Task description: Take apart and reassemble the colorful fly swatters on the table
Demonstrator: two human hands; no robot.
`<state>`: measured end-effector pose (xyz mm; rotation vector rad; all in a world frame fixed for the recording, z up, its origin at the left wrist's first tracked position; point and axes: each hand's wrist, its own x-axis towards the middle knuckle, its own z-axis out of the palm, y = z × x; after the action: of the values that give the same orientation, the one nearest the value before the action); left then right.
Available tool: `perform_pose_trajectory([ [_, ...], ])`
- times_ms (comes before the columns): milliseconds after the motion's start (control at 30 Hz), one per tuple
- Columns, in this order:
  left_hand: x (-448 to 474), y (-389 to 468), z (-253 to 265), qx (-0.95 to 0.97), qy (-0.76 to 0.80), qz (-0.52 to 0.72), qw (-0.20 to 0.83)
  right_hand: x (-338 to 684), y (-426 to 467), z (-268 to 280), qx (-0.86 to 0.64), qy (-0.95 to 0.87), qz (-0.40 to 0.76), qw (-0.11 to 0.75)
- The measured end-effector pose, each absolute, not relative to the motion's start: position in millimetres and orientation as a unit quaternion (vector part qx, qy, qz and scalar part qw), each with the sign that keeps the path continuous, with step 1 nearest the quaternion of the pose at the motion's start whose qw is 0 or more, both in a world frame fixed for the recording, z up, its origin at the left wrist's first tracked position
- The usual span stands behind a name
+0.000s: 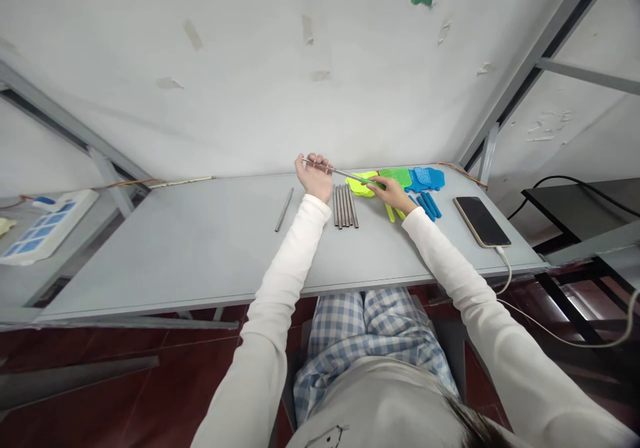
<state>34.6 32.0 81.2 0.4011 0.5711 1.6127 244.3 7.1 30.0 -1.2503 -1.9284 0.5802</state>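
Note:
A slim metal rod (pixel 341 172) with a green grip-like part (pixel 367 181) at its right end spans both of my hands above the table. My left hand (pixel 316 180) is palm up, fingers curled around the rod's left portion near its tip. At the green end, my right hand (pixel 394 193) has its fingers closed on it. Below and between the hands, several metal tubes (pixel 345 207) lie side by side. One separate metal tube (pixel 284 210) rests left of my left forearm. Yellow-green sticks (pixel 391 213) lie partly hidden beside my right hand.
Behind my right hand are a yellow piece (pixel 361 185), a textured green piece (pixel 396 176) and a textured blue piece (pixel 428 179). Blue sticks (pixel 429 205) lie nearby. A phone (pixel 481 221) with a white cable sits right. A white power strip (pixel 55 227) stands far left.

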Motion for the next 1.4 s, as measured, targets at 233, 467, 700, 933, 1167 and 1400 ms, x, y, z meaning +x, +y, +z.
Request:
perform_pose_trajectory([
  [233,44,11,54,0.229,0.250,0.658,0.672,241,8,34,-0.471,-0.730,0.223,0.443],
  [467,47,-5,72,0.258,0.215,0.638,0.693,223,3,34,-0.447,-0.722,0.244,0.468],
  [700,54,-10,78,0.241,0.152,0.676,0.680,220,1,34,-0.461,-0.729,0.207,0.461],
  [933,92,3,69,0.188,0.259,0.702,0.636,192,-13,36,-0.539,-0.765,0.104,0.336],
  [1167,74,15,81,0.226,0.254,0.613,0.713,168,-25,55,-0.528,-0.751,0.219,0.332],
  [1400,6,40,84,0.203,0.315,0.653,0.658,215,-53,43,-0.373,-0.586,0.688,0.210],
])
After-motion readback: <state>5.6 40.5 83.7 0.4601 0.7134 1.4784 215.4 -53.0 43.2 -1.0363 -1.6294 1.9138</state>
